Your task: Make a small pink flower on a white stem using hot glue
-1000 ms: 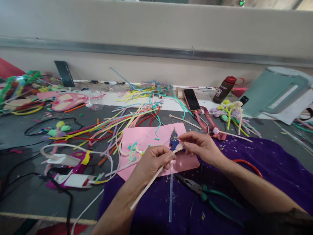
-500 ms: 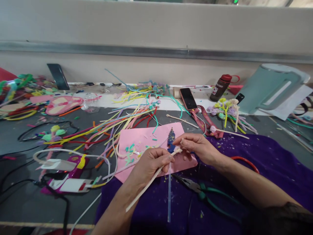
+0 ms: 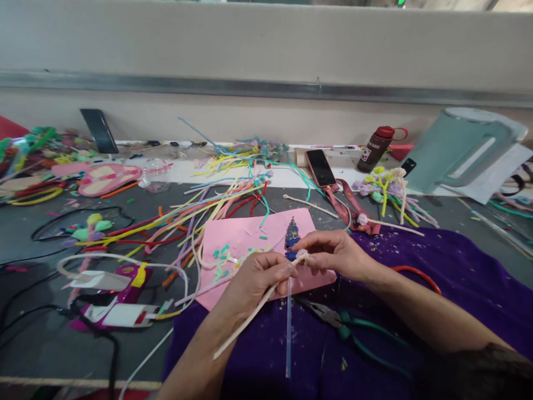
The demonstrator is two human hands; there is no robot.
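My left hand (image 3: pixel 270 272) pinches a cream pipe cleaner (image 3: pixel 245 323), whose long tail slants down toward my forearm. At its upper end is a small pale pink fuzzy piece (image 3: pixel 302 254). My right hand (image 3: pixel 333 253) closes thumb and fingers on that piece; some fingertips are hidden behind it. Just behind my fingers, a blue glue gun (image 3: pixel 292 236) lies on a pink sheet (image 3: pixel 250 230) strewn with cut bits. A clear glue stick (image 3: pixel 288 333) extends from it toward me. Pliers with green handles (image 3: pixel 345 328) rest on a purple cloth (image 3: pixel 308 355) below my right hand.
Loose colourful pipe cleaners (image 3: pixel 208 208) spread over the grey table to the left, beside a magenta power strip (image 3: pixel 131 278) with white cables. Toward the back stand a phone (image 3: pixel 320 168), a dark bottle (image 3: pixel 375 150) and a teal kettle (image 3: pixel 466 150). Finished-looking fuzzy flowers (image 3: pixel 383 189) lie at right.
My right hand has moved slightly in, its fingers now closed on the pale pink piece at the pipe cleaner's end. My left hand has hardly moved.
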